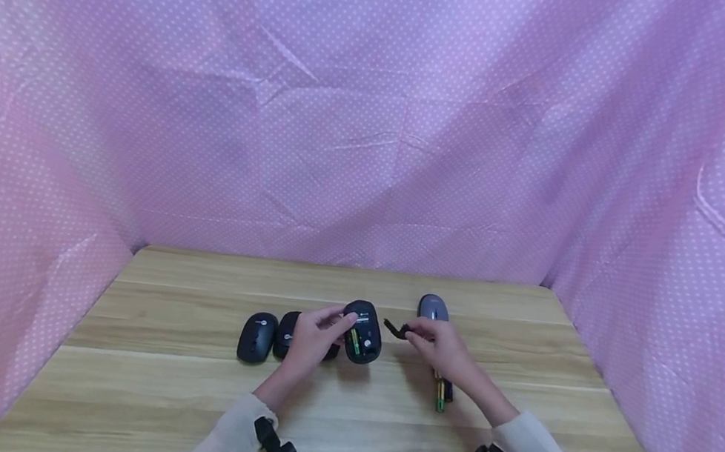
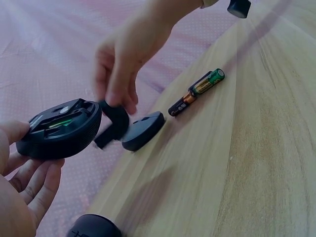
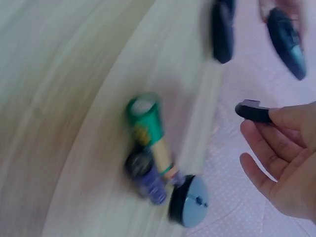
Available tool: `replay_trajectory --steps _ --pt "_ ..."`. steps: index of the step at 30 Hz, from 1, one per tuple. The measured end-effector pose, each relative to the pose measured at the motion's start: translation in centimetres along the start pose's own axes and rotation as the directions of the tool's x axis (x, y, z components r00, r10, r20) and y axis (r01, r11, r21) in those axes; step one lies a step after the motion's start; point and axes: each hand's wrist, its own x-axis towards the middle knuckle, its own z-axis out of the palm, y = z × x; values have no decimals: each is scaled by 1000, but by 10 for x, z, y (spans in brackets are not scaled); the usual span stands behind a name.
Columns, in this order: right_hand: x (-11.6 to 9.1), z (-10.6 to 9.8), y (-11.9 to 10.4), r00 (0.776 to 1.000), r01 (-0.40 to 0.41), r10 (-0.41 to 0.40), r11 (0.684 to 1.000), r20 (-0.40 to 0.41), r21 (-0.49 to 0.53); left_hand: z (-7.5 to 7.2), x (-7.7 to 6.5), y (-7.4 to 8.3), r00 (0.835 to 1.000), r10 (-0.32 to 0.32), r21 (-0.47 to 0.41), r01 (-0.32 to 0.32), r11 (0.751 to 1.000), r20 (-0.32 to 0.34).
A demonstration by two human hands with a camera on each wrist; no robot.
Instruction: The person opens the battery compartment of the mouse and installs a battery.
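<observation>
My left hand [image 1: 312, 338] grips a black computer mouse [image 1: 362, 330] above the table, underside turned up. Its battery compartment is uncovered, and a green battery [image 1: 355, 341] lies inside. To the right, my right hand [image 1: 441, 348] pinches a curved black battery cover [image 1: 396, 330] between thumb and fingers, apart from the mouse. In the left wrist view the cover [image 2: 117, 123] appears blurred near the end of the mouse [image 2: 57, 143]. The right wrist view shows a small tab on the cover [image 3: 254, 113].
Two black mice stand on the wooden table [image 1: 150, 381] at the left: one in full view [image 1: 257, 338], the other [image 1: 286, 331] partly behind my left hand. A grey mouse [image 1: 434, 307] sits beyond my right hand. Loose batteries [image 1: 440, 397] lie below my right wrist.
</observation>
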Motion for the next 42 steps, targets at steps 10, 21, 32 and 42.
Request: replay_trajectory --steps 10,21,32,42 --pt "-14 -10 -24 977 -210 203 846 69 490 0 1 1 1000 -16 8 17 1000 -27" --pt "-28 8 -32 949 -315 243 728 200 608 3 -2 5 997 -37 -11 36 999 -67" --pt "-32 20 -28 934 -355 279 676 222 645 3 -5 8 996 -22 -17 20 1000 -86" --pt "-32 23 -35 943 -330 214 690 255 644 5 -3 10 997 -8 -48 5 999 -83"
